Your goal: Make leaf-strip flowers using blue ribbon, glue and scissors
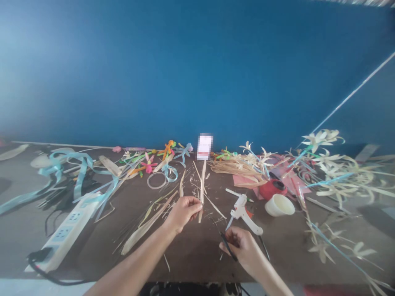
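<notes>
My left hand (186,211) is closed, thumb and fingertips pinching a pale strip of dried husk (203,181) near its lower end. The strip stands out from the fingers toward the back of the table. In my right hand (242,246) is a slim black pointed tool (227,245); whether it is scissors or tweezers is not clear. Its thin tip points up and left, apart from the strip. Just beyond that hand lies a white glue gun (243,211). Longer husk pieces (145,230) lie left of my left hand, with small scraps around the strip.
A white power strip (66,230) with a black plug stands at left, near blue ribbon (82,168). At right are a white cup (279,204), a red roll (271,188) and several husk flowers (321,139). Colourful fuzzy figures (168,149) line the blue wall (185,74).
</notes>
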The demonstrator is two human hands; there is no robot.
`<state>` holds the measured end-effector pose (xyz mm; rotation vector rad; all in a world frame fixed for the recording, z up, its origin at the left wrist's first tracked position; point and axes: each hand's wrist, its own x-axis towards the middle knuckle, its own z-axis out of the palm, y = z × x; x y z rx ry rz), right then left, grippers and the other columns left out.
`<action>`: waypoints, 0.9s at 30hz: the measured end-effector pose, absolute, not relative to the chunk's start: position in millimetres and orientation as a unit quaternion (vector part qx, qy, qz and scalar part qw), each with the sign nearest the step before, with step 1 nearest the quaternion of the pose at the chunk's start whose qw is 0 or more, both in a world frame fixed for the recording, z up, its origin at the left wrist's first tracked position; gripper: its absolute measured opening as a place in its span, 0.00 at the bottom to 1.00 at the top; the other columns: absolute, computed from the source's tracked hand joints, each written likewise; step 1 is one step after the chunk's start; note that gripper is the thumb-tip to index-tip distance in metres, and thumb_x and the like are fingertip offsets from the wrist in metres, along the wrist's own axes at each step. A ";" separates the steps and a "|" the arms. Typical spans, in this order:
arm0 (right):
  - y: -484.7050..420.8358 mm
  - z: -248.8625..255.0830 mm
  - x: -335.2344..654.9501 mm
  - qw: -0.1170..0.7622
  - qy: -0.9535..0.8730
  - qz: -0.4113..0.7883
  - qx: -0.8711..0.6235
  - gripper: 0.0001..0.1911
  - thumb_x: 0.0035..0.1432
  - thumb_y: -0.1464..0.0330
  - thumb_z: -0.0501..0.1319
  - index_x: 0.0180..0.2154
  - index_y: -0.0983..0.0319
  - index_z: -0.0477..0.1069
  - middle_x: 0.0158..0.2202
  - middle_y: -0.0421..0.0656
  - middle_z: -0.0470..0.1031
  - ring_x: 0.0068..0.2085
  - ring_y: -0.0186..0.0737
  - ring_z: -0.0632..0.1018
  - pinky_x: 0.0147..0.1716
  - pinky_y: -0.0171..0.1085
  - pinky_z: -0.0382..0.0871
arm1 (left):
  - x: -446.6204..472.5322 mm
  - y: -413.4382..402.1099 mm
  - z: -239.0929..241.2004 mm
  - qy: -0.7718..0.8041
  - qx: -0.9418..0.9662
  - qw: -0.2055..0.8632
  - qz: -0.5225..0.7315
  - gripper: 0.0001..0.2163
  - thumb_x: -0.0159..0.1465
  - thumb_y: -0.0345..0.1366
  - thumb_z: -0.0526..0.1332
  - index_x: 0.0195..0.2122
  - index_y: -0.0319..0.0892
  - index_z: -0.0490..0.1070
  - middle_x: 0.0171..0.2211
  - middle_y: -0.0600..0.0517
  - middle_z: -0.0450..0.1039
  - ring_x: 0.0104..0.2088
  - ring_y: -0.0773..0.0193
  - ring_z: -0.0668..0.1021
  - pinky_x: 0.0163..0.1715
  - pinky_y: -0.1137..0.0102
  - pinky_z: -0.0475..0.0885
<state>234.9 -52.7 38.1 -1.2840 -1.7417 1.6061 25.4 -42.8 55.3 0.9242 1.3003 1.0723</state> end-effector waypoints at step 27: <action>-44.4 47.7 233.4 0.206 -0.555 0.678 -0.436 0.15 0.42 0.61 0.63 0.20 0.63 0.60 0.15 0.33 0.62 0.17 0.27 0.61 0.17 0.28 0.52 | 20.6 -40.2 72.1 0.543 0.410 0.585 0.441 0.05 0.49 0.34 0.58 0.20 0.38 0.64 0.14 0.57 0.65 0.13 0.75 0.62 0.15 0.77 0.54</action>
